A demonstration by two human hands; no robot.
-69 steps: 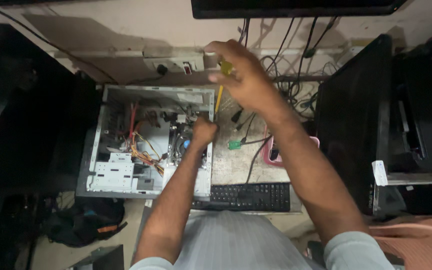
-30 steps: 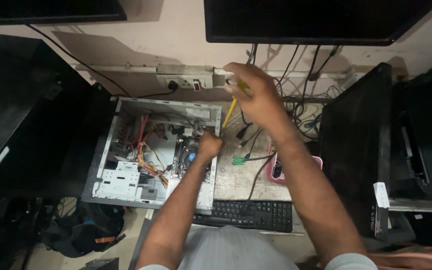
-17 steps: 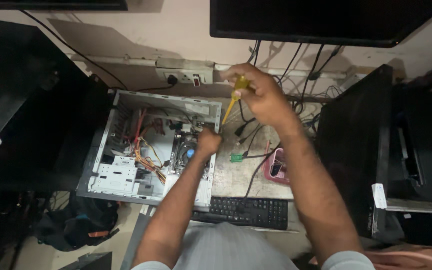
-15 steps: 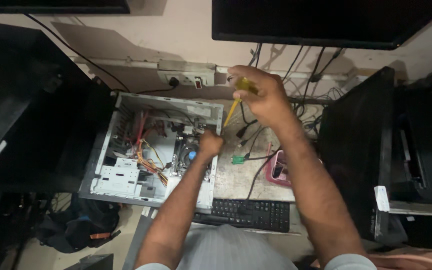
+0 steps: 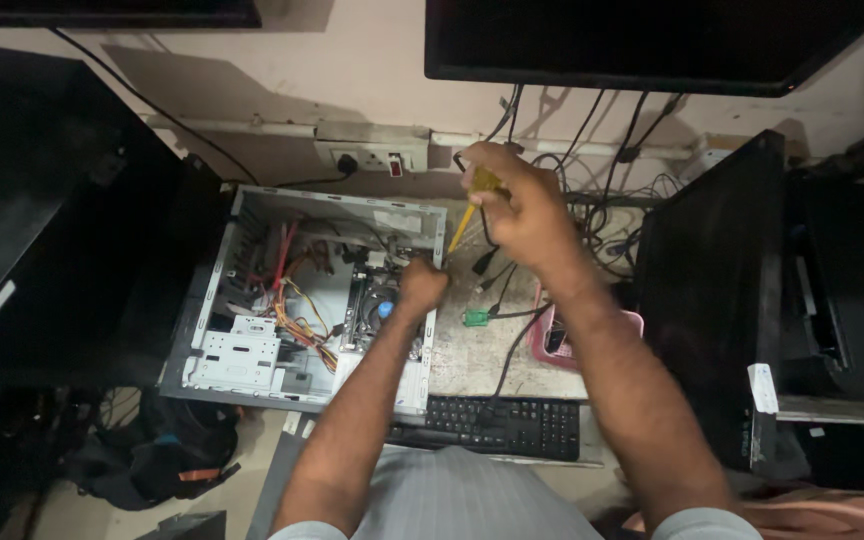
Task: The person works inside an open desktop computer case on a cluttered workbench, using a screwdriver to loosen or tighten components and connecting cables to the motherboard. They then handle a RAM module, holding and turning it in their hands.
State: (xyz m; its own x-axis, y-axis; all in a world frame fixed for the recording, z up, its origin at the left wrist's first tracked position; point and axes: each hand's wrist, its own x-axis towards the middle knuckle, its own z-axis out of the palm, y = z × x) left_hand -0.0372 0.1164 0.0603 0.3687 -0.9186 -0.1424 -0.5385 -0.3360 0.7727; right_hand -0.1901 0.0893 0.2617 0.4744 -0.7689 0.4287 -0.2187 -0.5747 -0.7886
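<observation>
Head view, right hand [image 5: 524,212] holding yellow screwdriver [image 5: 470,208], left hand [image 5: 421,284] inside open computer case [image 5: 252,345]

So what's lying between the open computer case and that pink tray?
Head view: bare desk crossed by loose cables, one with a green plug, between the case and tray.

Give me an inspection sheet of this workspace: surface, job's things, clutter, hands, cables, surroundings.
Surface: pale speckled desk top, partly bare between the case and a pink tray.
Job's things: open computer case lying on its side, boards and coloured wiring exposed; yellow-handled screwdriver angled down toward the case edge.
Clutter: pink tray; black keyboard at the desk's near edge.
Hands: left hand rests at the case's right edge; right hand grips the screwdriver.
Cables: loose black leads, one with a green plug, on the desk; more hanging below the monitor.
Surroundings: wall socket strip; black monitor above; dark tower case at right.
</observation>
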